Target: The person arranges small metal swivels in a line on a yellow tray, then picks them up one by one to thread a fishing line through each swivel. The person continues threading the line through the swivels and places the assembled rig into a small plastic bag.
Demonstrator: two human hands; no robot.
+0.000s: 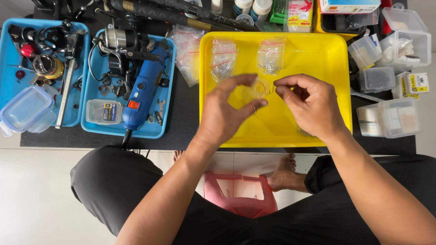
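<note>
At the far left of the frame a light-blue plastic tray (18, 27) holds metal parts, and just right of it a second blue tray (156, 129) carries a blue handheld rotary tool (144, 90). At centre, over the bright yellow plastic tray (327, 50), the left hand (225, 113) pinches a small clear plastic zip bag (260, 87) between thumb and forefinger. The right hand (311, 106) pinches the bag's other edge, its remaining fingers curled.

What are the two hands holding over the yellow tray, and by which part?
A small clear plastic bag, pinched between left hand and right hand fingertips at its opposite side edges, above the yellow tray.
</note>
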